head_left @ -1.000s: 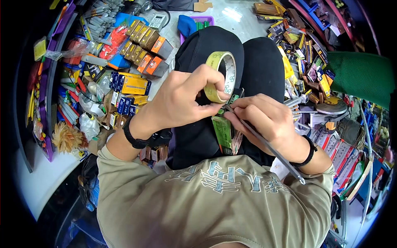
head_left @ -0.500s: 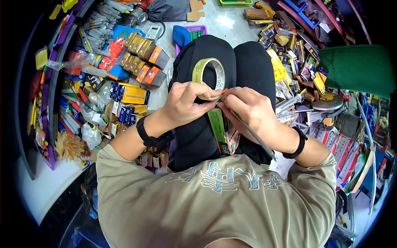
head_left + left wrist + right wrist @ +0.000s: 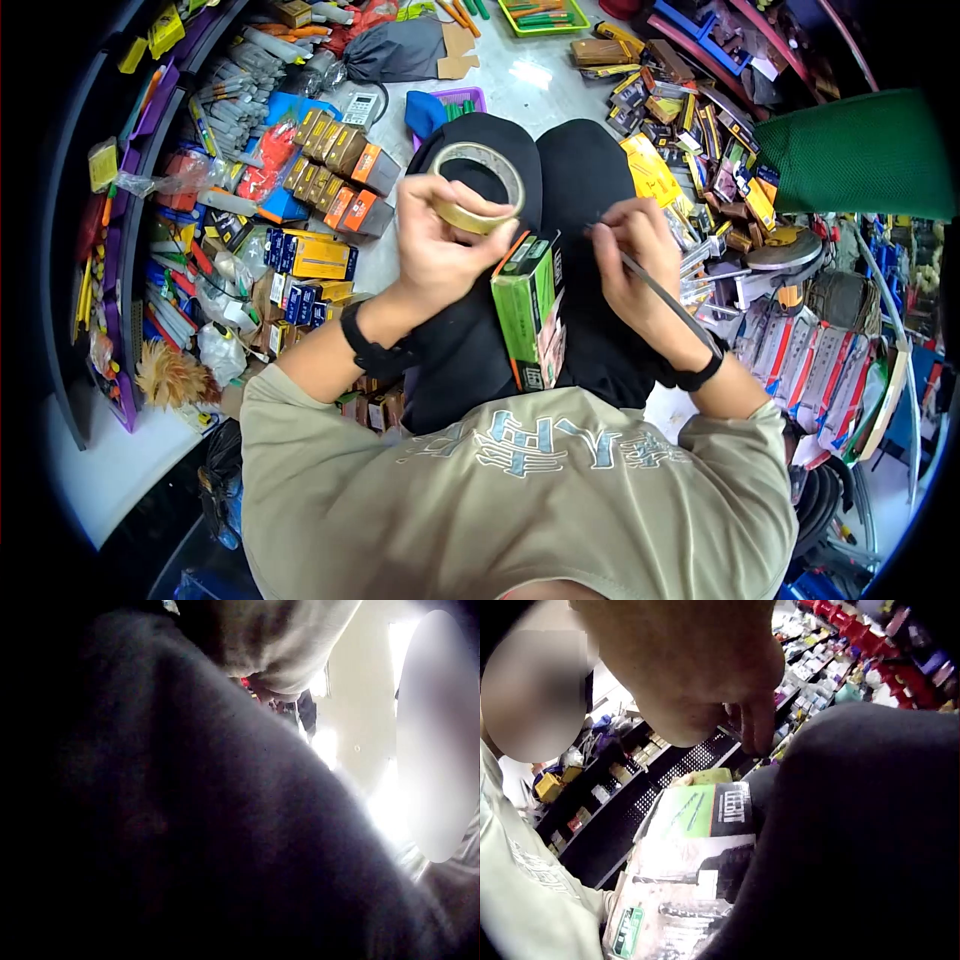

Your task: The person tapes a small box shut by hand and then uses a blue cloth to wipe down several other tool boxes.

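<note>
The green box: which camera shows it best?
Right wrist: the green box looks biggest there, printed pictures showing, though a leg hides part. The head view shows its green side, smaller; left wrist shows none of it.

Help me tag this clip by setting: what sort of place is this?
Probably a hardware shop or its stockroom, judging by the stacked brown and orange boxes, the stocked dark shelving in the background, and a green box printed with what looks like a power drill.

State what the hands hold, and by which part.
The left hand holds a tape roll by its near side; the right hand holds a gray rod near its far end.
</note>
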Tool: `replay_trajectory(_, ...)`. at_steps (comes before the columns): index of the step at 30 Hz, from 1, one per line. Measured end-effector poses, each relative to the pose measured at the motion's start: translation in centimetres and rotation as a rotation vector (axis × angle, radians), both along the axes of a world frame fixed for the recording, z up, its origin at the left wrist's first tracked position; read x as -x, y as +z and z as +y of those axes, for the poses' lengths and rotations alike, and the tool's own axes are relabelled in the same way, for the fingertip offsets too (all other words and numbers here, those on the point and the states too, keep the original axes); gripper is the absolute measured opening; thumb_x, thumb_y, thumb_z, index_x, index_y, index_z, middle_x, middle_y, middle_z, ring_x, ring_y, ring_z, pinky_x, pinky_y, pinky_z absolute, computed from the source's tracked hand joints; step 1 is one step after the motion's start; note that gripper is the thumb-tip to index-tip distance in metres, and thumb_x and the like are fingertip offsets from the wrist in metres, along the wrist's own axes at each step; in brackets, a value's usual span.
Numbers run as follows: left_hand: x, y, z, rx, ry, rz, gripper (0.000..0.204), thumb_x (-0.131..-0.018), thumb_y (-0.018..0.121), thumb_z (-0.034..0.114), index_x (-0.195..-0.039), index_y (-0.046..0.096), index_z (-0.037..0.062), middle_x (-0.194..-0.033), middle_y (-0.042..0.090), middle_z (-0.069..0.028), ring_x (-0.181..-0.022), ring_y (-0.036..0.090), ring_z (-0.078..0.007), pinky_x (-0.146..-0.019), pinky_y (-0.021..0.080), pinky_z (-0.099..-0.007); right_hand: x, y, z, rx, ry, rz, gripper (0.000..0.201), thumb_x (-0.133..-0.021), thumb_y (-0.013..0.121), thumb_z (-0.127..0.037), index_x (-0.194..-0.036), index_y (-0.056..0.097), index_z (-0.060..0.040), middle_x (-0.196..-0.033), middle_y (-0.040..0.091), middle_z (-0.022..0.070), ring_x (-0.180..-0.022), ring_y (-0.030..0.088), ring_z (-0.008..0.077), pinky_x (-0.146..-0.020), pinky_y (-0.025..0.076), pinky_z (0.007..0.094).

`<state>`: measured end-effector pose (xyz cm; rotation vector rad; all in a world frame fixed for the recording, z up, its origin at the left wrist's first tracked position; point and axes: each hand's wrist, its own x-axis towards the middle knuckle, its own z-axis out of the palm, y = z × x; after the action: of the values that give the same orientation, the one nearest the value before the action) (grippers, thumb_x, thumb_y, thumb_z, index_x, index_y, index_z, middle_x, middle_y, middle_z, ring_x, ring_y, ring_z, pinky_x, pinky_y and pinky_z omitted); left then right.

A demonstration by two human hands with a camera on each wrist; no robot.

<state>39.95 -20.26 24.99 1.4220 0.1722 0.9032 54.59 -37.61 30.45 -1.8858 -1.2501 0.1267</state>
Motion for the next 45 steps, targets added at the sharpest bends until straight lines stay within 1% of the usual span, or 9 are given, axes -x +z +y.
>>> replay_trajectory(3, 0.4, 1.3, 2.0, 0.145, -0.044, 0.078, 0.058, -0.084, 0.072, -0.011, -0.118, 0.031, 0.0097, -0.097, 0.068, -0.0169, -0.079, 0.068, -0.0157, -0.054, 0.057, -0.0241, -1.0, 0.6, -0.3, -0.088, 0.086, -0.264, 0.020, -0.089, 0.068, 0.000, -0.109, 0.064, -0.0008, -0.102, 0.060, 0.0131, -0.076, 0.064, 0.0288, -0.063, 0.054, 0.0356)
replay_trajectory(7, 0.4, 2.6, 4.1, 0.135, 0.031, 0.062, 0.059, -0.085, 0.076, -0.003, -0.126, 0.035, 0.0069, -0.101, 0.071, -0.0204, -0.089, 0.071, -0.0198, -0.077, 0.058, -0.0277, -1.2, 1.9, 1.1, 0.161, 0.492, -0.273, 0.049, -0.081, 0.066, 0.000, -0.129, 0.064, -0.0109, -0.096, 0.057, 0.0084, -0.079, 0.064, 0.0290, -0.065, 0.054, 0.0393)
replay_trajectory(16, 10.1, 3.8, 5.5, 0.357, 0.017, 0.016, 0.062, -0.082, 0.084, 0.012, -0.131, 0.048, 0.0016, -0.109, 0.072, -0.0151, -0.101, 0.071, -0.0222, -0.087, 0.058, -0.0318, -1.7, 2.6, 4.4, 0.389, 0.713, -0.126, 0.057, -0.080, 0.079, -0.042, -0.117, 0.069, -0.0004, -0.088, 0.055, 0.0140, -0.080, 0.063, 0.0341, -0.069, 0.050, 0.0403)
replay_trajectory(20, 12.9, 5.6, 3.7, 0.364, -0.028, -0.004, 0.074, -0.083, 0.083, 0.035, -0.137, 0.045, 0.0034, -0.095, 0.072, -0.0131, -0.085, 0.063, -0.0170, -0.067, 0.050, -0.0285, -1.1, 3.9, 5.6, 0.350, 0.663, -0.050, 0.062, -0.078, 0.079, -0.046, -0.116, 0.069, 0.0019, -0.081, 0.049, 0.0110, -0.072, 0.056, 0.0272, -0.064, 0.045, 0.0373)
replay_trajectory(25, 12.7, 6.5, 1.8, 0.466, -0.305, -0.266, 0.057, -0.094, 0.071, 0.031, -0.139, 0.047, 0.0067, -0.096, 0.069, -0.0171, -0.086, 0.068, -0.0204, -0.070, 0.054, -0.0293, 2.8, 6.6, 6.6, 0.003, 0.785, -0.020, 0.065, -0.070, 0.085, -0.043, -0.116, 0.070, 0.0006, -0.090, 0.056, 0.0100, -0.079, 0.058, 0.0240, -0.069, 0.048, 0.0340)
replay_trajectory(28, 11.9, 6.8, 1.1, 0.564, -0.451, -0.518, 0.048, -0.098, 0.065, 0.031, -0.137, 0.048, 0.0081, -0.099, 0.069, -0.0170, -0.086, 0.068, -0.0220, -0.071, 0.055, -0.0310, 5.0, 7.8, 6.3, -0.175, 0.725, -0.252, 0.063, -0.064, 0.088, -0.042, -0.108, 0.071, -0.0003, -0.088, 0.055, 0.0099, -0.067, 0.056, 0.0216, -0.055, 0.046, 0.0307)
replay_trajectory(33, 12.2, 7.8, -0.1, 0.548, -0.353, -0.425, 0.045, -0.098, 0.063, 0.032, -0.134, 0.050, 0.0077, -0.121, 0.066, -0.0232, -0.099, 0.072, -0.0241, -0.078, 0.063, -0.0344, 5.8, 8.0, 5.9, -0.408, 0.670, -0.357, 0.060, -0.062, 0.088, -0.046, -0.098, 0.072, -0.0011, -0.070, 0.041, 0.0028, -0.055, 0.047, 0.0176, -0.045, 0.037, 0.0302)
replay_trajectory(37, 11.1, 8.8, -1.2, 0.580, -0.421, -0.437, 0.078, -0.067, 0.090, -0.001, -0.133, 0.050, 0.0068, -0.119, 0.065, -0.0177, -0.100, 0.069, -0.0211, -0.084, 0.062, -0.0332, 6.9, 8.2, 5.8, -0.305, 0.692, -0.396, 0.045, -0.064, 0.089, -0.034, -0.093, 0.071, -0.0045, -0.070, 0.041, 0.0040, -0.057, 0.049, 0.0187, -0.046, 0.038, 0.0310)
replay_trajectory(45, 11.6, 10.0, -2.4, 0.399, -0.134, -0.233, 0.049, -0.081, 0.084, 0.009, -0.115, 0.049, 0.0100, -0.101, 0.068, -0.0174, -0.088, 0.071, -0.0221, -0.075, 0.062, -0.0347, 7.2, 8.0, 5.2, -0.297, 0.766, -0.468, 0.030, -0.071, 0.086, -0.017, -0.095, 0.071, -0.0066, -0.071, 0.041, 0.0036, -0.058, 0.050, 0.0187, -0.046, 0.040, 0.0321)
